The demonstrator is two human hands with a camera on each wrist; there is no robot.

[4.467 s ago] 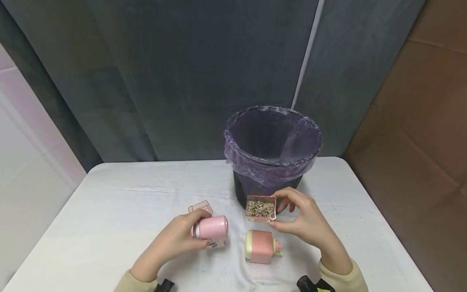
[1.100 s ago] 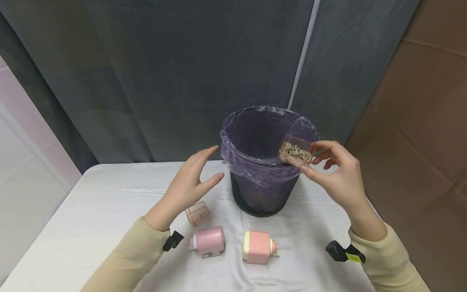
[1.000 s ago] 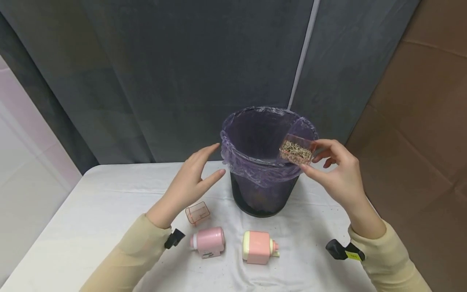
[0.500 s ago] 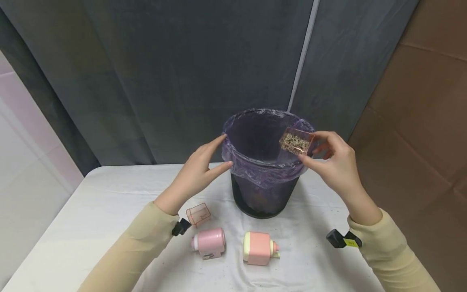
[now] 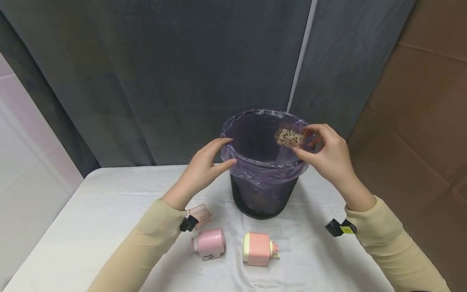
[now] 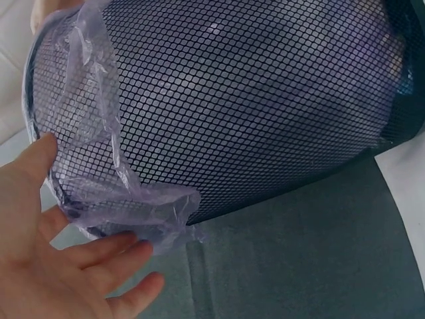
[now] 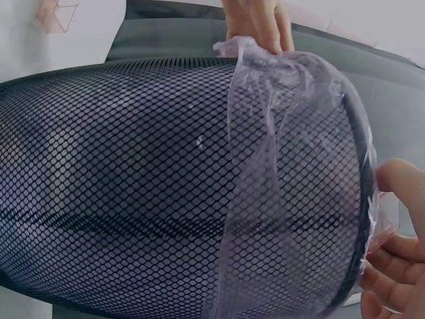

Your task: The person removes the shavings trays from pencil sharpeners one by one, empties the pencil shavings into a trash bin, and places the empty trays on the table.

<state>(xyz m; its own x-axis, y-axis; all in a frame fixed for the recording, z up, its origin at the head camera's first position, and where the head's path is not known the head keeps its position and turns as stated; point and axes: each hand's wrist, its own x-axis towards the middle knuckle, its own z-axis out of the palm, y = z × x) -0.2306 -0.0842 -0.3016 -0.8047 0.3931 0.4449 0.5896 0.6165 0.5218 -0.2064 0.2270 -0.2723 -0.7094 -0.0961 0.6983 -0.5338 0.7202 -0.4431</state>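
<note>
My right hand [image 5: 330, 152] pinches a small clear, pink-tinted box [image 5: 290, 137] between thumb and fingers. Tiny pale and dark grains half fill it, and it is tipped toward the mouth of a black mesh trash bin [image 5: 264, 202]. A purple plastic bag [image 5: 262, 172] lines the bin and folds over its rim. At the rim's left side, my left hand [image 5: 204, 166] is spread, fingers fairly straight, thumb and fingertips at the bag's edge. In the right wrist view, a corner of the box [image 7: 386, 222] shows past the rim, beside the right fingers [image 7: 395, 266].
On the white-clothed table [image 5: 127, 190] lie a pink bottle-shaped item [image 5: 209, 243] and a peach-and-yellow one [image 5: 258, 249], both on their sides. Another clear, red-edged box [image 5: 198, 213] is partly hidden by the left wrist camera. A dark curtain [image 5: 182, 81] hangs behind.
The left hand put down the pink bottle-shaped item and has moved up to the bin's left rim. The right hand has carried the grain-filled box from the table's front to over the bin.
</note>
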